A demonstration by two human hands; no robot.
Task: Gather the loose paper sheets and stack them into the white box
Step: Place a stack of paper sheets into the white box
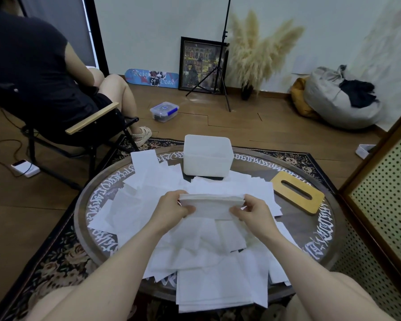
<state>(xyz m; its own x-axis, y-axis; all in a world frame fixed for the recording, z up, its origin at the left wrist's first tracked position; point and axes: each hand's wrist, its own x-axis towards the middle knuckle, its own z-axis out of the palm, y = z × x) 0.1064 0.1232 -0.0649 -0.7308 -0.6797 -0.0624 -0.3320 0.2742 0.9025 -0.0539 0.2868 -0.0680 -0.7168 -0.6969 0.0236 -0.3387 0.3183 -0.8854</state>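
Note:
Between both hands I hold a thick stack of white paper sheets (212,205) above the middle of the round table (320,230). My left hand (171,206) grips its left end and my right hand (252,210) grips its right end, fingers curled round the edges. Several loose white sheets (208,269) lie scattered over the table, some hanging over the near rim. The white box (207,156) stands open at the table's far edge, beyond the stack.
A wooden lid with an oval slot (298,192) lies right of the box. A person sits in a folding chair (90,123) at the far left. A perforated cabinet (384,193) stands close on the right. A tripod (220,72) and clear container (164,111) are on the floor.

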